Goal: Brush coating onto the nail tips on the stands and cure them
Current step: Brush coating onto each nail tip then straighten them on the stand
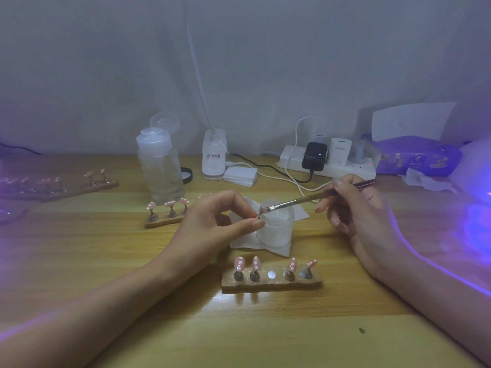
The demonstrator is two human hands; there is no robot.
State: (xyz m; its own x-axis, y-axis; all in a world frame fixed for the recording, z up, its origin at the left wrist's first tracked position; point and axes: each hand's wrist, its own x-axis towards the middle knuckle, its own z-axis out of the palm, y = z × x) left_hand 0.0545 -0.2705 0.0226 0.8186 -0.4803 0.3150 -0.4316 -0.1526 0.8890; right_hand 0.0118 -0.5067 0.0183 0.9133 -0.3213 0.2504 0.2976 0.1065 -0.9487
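Works at the wooden table (106, 261) with the left hand (212, 221) and the right hand (353, 208) apart. Nearest, the wooden stand (271, 285) with four pink nail tips (255, 262) and one bare disc (271, 274). Behind it, the frosted jar (276, 229). Grips the brush (305, 199) in the right hand; pinches in the left hand a single tip (261, 209) by its peg (258, 215), over the jar, bristles touching it.

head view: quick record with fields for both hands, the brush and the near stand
left hand: pinches one nail tip by its peg
right hand: holds brush, bristles at that tip
near stand: four tips, middle slot empty
jar: frosted, on white wipe, behind held tip
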